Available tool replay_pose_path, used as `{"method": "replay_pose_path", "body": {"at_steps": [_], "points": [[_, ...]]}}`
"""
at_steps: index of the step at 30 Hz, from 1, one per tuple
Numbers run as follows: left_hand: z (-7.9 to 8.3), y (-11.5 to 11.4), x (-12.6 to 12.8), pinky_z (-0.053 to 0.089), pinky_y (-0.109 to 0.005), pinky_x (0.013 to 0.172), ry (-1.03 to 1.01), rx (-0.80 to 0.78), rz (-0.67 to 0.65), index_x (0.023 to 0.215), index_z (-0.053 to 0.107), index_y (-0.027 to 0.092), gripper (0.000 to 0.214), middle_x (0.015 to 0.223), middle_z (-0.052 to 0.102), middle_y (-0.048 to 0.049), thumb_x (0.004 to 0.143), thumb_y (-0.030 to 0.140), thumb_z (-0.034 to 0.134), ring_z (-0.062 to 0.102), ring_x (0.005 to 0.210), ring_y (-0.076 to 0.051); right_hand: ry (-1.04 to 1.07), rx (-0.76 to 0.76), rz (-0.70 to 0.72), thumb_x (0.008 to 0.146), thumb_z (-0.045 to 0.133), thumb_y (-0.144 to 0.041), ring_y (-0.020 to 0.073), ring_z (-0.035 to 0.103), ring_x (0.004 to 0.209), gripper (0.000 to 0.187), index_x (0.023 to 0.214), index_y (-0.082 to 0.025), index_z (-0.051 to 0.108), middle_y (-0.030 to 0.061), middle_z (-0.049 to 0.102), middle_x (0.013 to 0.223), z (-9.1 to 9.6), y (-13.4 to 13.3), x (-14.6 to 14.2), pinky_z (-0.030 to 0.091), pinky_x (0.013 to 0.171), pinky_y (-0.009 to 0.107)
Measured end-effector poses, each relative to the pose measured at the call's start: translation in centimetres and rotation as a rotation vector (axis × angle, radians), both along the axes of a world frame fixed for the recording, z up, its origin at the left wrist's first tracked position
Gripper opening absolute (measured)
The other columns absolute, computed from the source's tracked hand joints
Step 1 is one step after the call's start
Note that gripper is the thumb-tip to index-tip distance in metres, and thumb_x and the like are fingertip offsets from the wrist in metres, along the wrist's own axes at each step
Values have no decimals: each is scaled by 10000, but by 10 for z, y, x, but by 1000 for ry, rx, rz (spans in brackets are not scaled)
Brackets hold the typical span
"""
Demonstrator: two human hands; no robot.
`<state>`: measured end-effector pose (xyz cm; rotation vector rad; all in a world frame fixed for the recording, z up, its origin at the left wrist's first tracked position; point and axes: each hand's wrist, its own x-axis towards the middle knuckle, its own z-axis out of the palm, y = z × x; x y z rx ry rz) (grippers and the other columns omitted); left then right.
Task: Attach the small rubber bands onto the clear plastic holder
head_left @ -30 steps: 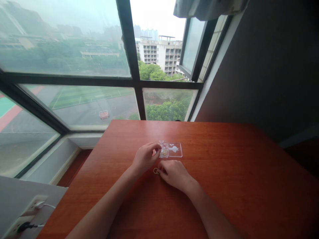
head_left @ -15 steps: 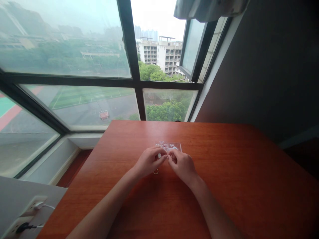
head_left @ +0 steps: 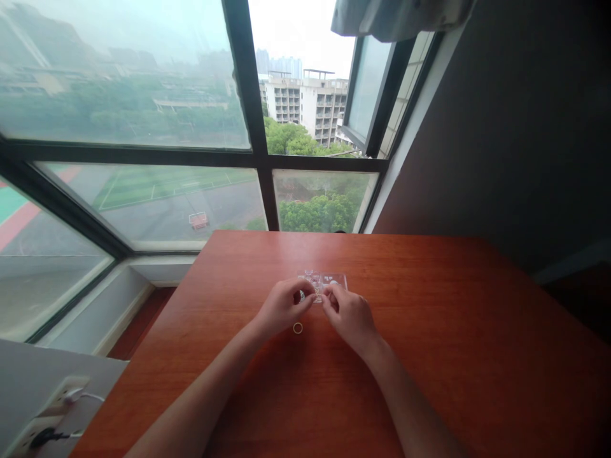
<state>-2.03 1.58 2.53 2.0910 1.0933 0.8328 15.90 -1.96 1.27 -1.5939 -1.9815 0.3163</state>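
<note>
My left hand is closed in a pinch, its thumb and fingertips together at the middle of the table. Facing it, my right hand pinches in the same way, a small gap from the left fingertips. Whatever lies between the fingers of either hand is too small to make out. Just behind both hands lies a clear plastic sheet or flat case with white marks. Small clear pieces sit at its left side, partly covered by my left hand. A thin pale ring rests on the wood below my left hand.
The reddish-brown wooden table reaches to a large window with dark frames. A dark wall stands at the right. Wall sockets with plugs are at the lower left, beside the table edge.
My hands have drawn slightly apart, the left one shifting a little left, so a gap shows between the fingertips. More of the ring is visible.
</note>
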Motion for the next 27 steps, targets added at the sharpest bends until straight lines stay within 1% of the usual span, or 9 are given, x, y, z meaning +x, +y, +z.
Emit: {"method": "replay_pose_path", "body": {"at_steps": [4,9,16,23,27], "points": [[0,0,-1,360,-184,555,25,24,10,757,634,145,136,644,566,13,823,229,550,454,575,-82,-13,-9,-14,885,494,-312,137,598,600,134,874,-237,604,-30,647,672,1,1,1,308,556,223],[-4,1,0,365,-186,566,49,58,15,763,633,156,112,665,582,13,818,217,557,453,578,-84,-12,-28,11,885,506,-293,144,612,636,110,894,-238,600,-16,668,718,-2,1,0,334,590,220],[-10,1,-1,388,-198,605,115,119,80,797,631,181,83,765,628,-6,813,182,550,500,622,-101,-42,-48,36,887,506,-262,151,620,666,104,900,-239,607,-11,680,741,-1,-1,-2,335,606,228],[-9,3,-6,396,-201,614,160,138,92,846,645,197,108,804,641,-5,819,174,543,520,638,-110,-94,-76,118,886,510,-226,143,624,698,101,890,-242,610,-20,688,788,5,-4,-3,311,604,236],[-6,5,-9,400,-198,622,154,127,84,827,644,190,120,795,644,-4,803,141,537,533,660,-113,-137,-141,188,888,503,-234,149,633,740,116,907,-232,617,-6,698,826,7,-6,-7,318,616,237]]}}
